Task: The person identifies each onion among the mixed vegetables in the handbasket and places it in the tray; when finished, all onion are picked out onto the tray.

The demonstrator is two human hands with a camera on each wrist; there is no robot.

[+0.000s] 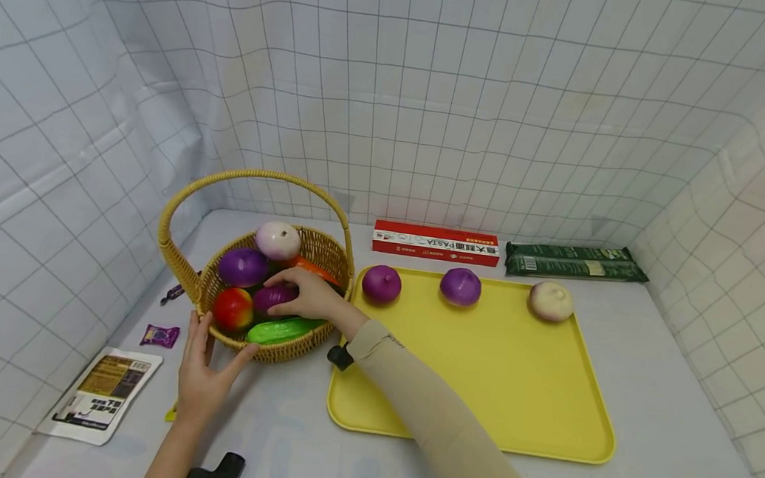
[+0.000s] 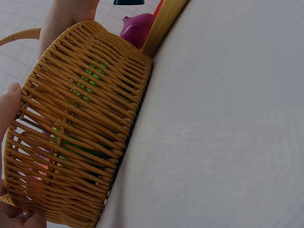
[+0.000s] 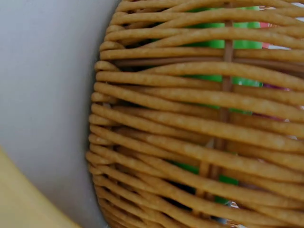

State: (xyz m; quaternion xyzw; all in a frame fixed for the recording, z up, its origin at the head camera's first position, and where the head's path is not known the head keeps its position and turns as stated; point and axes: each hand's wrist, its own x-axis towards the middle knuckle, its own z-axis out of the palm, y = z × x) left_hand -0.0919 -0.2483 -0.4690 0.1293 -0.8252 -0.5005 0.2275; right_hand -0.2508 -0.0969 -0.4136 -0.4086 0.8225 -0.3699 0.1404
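A wicker basket [image 1: 298, 350] with a tall handle stands at the left of the table. My left hand [image 1: 204, 386] grips its near left rim, thumb and fingers spread along the weave. Inside the basket, my right hand [image 1: 312, 295] holds a purple onion [image 1: 271, 301] between thumb and fingers. Around that onion lie a red-yellow apple [image 1: 233, 308], a green cucumber [image 1: 283, 330], a glossy purple vegetable [image 1: 243, 267], a whitish turnip-like vegetable [image 1: 278, 240] and an orange piece [image 1: 319, 270], partly covered by the right hand. In the right wrist view, the basket's side [image 3: 190, 109] fills most of the picture.
Right of the basket lies a yellow tray [image 1: 499, 380]. Along its far edge sit a purple onion [image 1: 381, 284], a purple turnip-like vegetable [image 1: 460, 287] and a whitish one [image 1: 551, 301]. Behind are a red pasta box [image 1: 435, 243] and green packet [image 1: 574, 262]; at left, a white pouch [image 1: 101, 395] and purple wrapper [image 1: 159, 336].
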